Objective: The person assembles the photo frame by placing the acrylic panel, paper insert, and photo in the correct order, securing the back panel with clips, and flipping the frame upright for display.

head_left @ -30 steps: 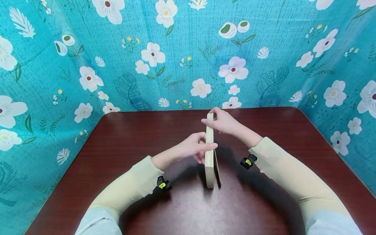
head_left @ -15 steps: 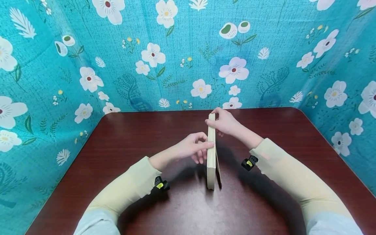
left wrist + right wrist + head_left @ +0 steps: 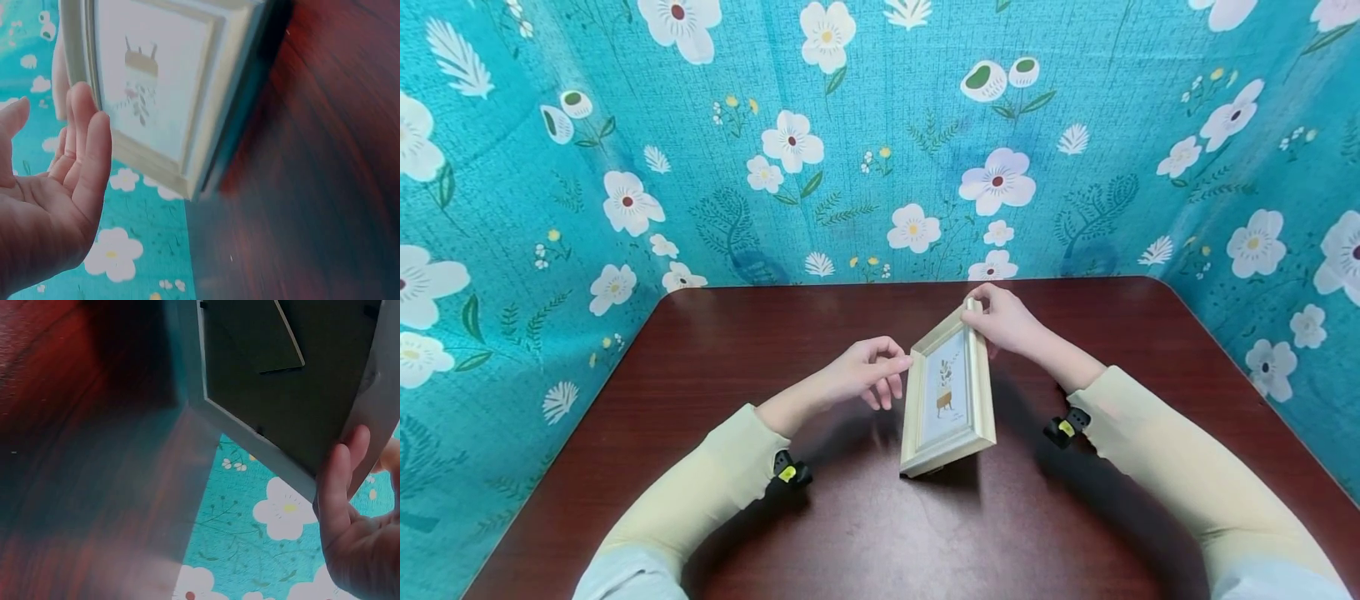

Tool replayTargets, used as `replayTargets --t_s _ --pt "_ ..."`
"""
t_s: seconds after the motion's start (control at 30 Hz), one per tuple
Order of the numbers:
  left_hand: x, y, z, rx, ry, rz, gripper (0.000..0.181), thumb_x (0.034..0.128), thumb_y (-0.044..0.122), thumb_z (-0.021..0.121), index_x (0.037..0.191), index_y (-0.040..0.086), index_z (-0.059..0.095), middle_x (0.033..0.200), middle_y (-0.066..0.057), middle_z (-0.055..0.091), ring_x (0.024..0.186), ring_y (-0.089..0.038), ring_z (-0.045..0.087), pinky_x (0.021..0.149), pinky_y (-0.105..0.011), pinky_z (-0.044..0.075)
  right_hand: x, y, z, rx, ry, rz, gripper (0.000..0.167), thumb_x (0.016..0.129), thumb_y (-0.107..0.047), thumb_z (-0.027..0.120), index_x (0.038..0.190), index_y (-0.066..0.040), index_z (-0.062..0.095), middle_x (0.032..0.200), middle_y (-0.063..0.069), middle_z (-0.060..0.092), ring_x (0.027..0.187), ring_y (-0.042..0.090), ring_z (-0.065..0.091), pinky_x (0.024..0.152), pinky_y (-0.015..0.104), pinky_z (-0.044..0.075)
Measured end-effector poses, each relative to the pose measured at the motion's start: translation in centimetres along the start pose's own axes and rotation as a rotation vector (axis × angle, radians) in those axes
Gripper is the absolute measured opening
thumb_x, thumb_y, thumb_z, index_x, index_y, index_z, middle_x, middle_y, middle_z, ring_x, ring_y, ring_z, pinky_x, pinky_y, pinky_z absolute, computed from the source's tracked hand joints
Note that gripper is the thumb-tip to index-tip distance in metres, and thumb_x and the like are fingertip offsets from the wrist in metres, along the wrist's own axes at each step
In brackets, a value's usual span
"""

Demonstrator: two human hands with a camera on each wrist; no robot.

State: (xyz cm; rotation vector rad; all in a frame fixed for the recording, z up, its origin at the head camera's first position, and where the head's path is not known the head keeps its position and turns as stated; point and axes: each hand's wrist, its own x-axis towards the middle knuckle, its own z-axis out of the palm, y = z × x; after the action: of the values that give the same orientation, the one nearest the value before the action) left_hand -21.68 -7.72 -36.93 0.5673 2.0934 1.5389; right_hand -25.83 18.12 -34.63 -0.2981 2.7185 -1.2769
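Note:
A cream picture frame (image 3: 946,387) stands tilted over the table, its front turned left toward the head camera. Inside is a print of a plant in a brown pot. My right hand (image 3: 1000,321) grips its far upper corner, thumb on the front and fingers behind. My left hand (image 3: 867,373) is at the frame's left edge, fingers loosely bent; whether the thumb tip touches the edge I cannot tell. In the left wrist view, no finger of that hand (image 3: 56,200) wraps round the frame. The right wrist view shows the dark backing (image 3: 250,394) with its stand leg (image 3: 275,344).
The dark red-brown wooden table (image 3: 760,333) spreads out below both arms. Behind it and at both sides hangs a turquoise flowered cloth (image 3: 865,125). Each wrist carries a small black camera (image 3: 792,472) on its sleeve.
The picture frame has turned from edge-on to show its front. My right hand has moved slightly right with it. My left hand has let go and drawn back left.

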Motion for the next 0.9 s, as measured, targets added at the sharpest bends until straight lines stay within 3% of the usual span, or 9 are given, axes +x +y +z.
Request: replayTargets --t_s 0.2,0.43,0.53,0.7,0.9 --pt "-0.5 -1.0 -1.3 0.08 0.077 -0.01 0.027 0.0972 0.028 0.06 0.109 0.005 0.053 0.091 -0.019 0.067 0.067 -0.022 0.064 0.058 -0.033 0.053 -0.9 1.2 -0.3 0.104 0.013 -0.047 0.04 0.096 -0.012 0.047 0.13 0.008 0.04 0.09 0.024 0.063 0.055 0.022 0.062 0.055 0.048 0.055" --pt "-0.7 -2.2 -1.9 0.166 0.187 -0.028 0.032 0.0954 0.028 0.063 0.116 0.006 0.053 0.106 -0.01 0.062 0.096 -0.034 0.061 0.066 -0.037 0.055 -1.7 1.3 -0.2 0.183 0.049 -0.137 0.032 0.096 -0.005 0.043 0.126 0.007 0.038 0.082 0.02 0.062 0.05 0.021 0.057 0.047 0.037 0.052" --pt "-0.6 -2.8 -1.9 0.164 0.221 -0.051 0.041 0.0947 0.029 0.064 0.124 0.005 0.049 0.115 -0.011 0.058 0.104 -0.035 0.059 0.071 -0.039 0.055 -1.8 1.6 -0.1 0.203 0.069 -0.159 0.031 0.096 -0.003 0.042 0.125 0.006 0.038 0.084 0.022 0.062 0.049 0.022 0.055 0.047 0.038 0.052" --pt "-0.4 -3.4 -1.6 0.122 0.194 -0.095 0.055 0.0958 0.031 0.062 0.136 0.002 0.04 0.12 -0.015 0.059 0.101 -0.03 0.062 0.071 -0.04 0.054 -1.8 2.0 0.1 0.253 0.08 -0.164 0.032 0.096 -0.003 0.041 0.126 0.006 0.037 0.1 0.026 0.057 0.059 0.017 0.059 0.052 0.042 0.053" --pt "-0.1 -4.1 -1.0 -0.013 0.12 -0.134 0.053 0.0984 0.026 0.059 0.14 0.001 0.038 0.108 -0.017 0.062 0.082 -0.022 0.066 0.062 -0.038 0.055 -1.8 2.4 0.4 0.313 0.076 -0.141 0.033 0.099 -0.009 0.041 0.128 0.005 0.035 0.112 0.026 0.051 0.071 0.014 0.059 0.057 0.033 0.053"
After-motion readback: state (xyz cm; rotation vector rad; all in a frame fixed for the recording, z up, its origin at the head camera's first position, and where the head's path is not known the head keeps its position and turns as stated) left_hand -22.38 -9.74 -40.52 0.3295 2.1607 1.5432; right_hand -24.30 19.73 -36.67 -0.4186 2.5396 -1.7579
